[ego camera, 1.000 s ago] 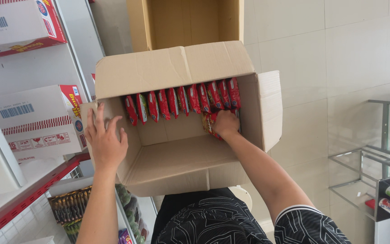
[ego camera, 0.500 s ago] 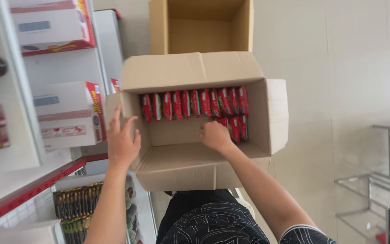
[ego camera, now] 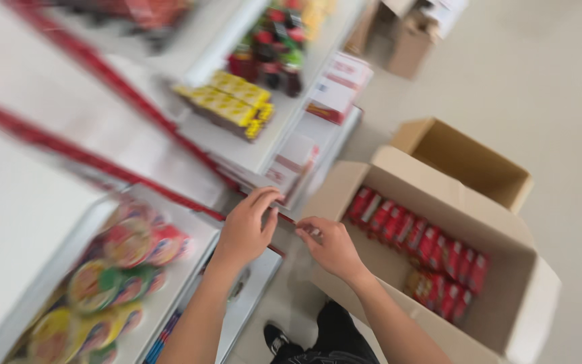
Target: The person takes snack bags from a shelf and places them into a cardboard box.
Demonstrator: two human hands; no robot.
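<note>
The view is blurred. My left hand (ego camera: 247,228) reaches to the red front edge of a white shelf (ego camera: 190,202), fingers stretched out and holding nothing. Just to its right is my right hand (ego camera: 333,247), out of the box, with its fingers curled near the same edge; the blur hides whether they pinch anything. An open cardboard box (ego camera: 506,283) stands on the floor at the right. It holds rows of red packets (ego camera: 426,246) on edge along its far side.
An empty open cardboard box (ego camera: 466,158) stands behind the first one. The shelving at left carries round colourful cups (ego camera: 126,266), yellow packs (ego camera: 227,104), and red and white cartons (ego camera: 335,91). Pale tiled floor lies at the right.
The view has swung left toward the shelves. My right hand has come out of the box and my left hand has left the box's side wall. Both hands are now at the shelf edge.
</note>
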